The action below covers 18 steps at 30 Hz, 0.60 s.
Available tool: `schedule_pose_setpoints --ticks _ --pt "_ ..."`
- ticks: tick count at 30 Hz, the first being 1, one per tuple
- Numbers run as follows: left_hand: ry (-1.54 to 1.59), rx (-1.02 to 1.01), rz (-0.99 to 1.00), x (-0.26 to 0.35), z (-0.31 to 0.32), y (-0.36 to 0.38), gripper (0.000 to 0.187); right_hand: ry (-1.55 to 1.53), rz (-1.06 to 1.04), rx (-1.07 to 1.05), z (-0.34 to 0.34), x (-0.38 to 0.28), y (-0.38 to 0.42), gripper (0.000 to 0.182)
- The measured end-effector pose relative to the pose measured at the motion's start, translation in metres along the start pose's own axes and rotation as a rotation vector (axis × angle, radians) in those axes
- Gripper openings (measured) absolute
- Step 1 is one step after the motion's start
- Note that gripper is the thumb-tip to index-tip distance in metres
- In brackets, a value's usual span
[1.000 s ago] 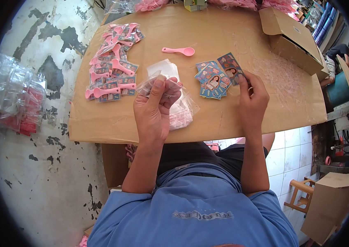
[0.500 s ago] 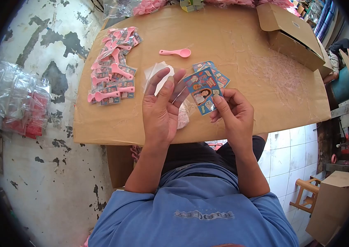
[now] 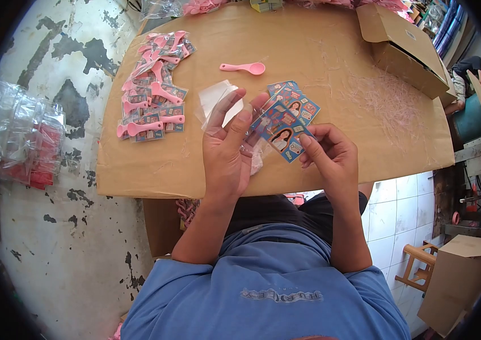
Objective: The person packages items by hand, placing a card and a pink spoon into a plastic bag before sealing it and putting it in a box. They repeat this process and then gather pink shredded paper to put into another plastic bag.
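Note:
My right hand pinches a blue printed card by its lower right corner, thumb on top. My left hand is raised beside the card's left edge, fingers curled with the thumb against them. A thin clear plastic bag appears to lie over its fingers, reaching the card's left end; its outline is hard to make out. Behind the held card, more blue cards rest on the table. Clear bags on white paper lie behind my left hand. Farther back is a loose pink spoon.
Bagged pink spoons with cards are heaped at the table's left. An open cardboard box stands back right, near pink-white shredded strands. Plastic packs lie on the left. Another person is at the far right.
Both hands have shifted slightly right. The card has tilted, and its left end is now closer to my left fingers. More of the cards behind it shows.

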<state>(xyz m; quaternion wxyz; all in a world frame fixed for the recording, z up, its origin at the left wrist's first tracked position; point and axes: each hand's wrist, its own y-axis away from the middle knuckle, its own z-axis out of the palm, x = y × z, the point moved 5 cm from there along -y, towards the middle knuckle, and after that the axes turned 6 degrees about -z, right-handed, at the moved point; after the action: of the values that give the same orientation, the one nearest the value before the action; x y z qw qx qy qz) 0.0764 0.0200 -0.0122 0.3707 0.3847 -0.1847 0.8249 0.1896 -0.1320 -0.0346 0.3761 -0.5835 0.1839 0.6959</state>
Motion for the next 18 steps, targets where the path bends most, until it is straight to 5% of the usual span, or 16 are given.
schedule_pose_setpoints --ticks 18 --pt "0.027 -0.010 0.042 0.000 0.004 0.001 0.051 -0.139 0.072 0.055 0.015 0.004 0.011 0.018"
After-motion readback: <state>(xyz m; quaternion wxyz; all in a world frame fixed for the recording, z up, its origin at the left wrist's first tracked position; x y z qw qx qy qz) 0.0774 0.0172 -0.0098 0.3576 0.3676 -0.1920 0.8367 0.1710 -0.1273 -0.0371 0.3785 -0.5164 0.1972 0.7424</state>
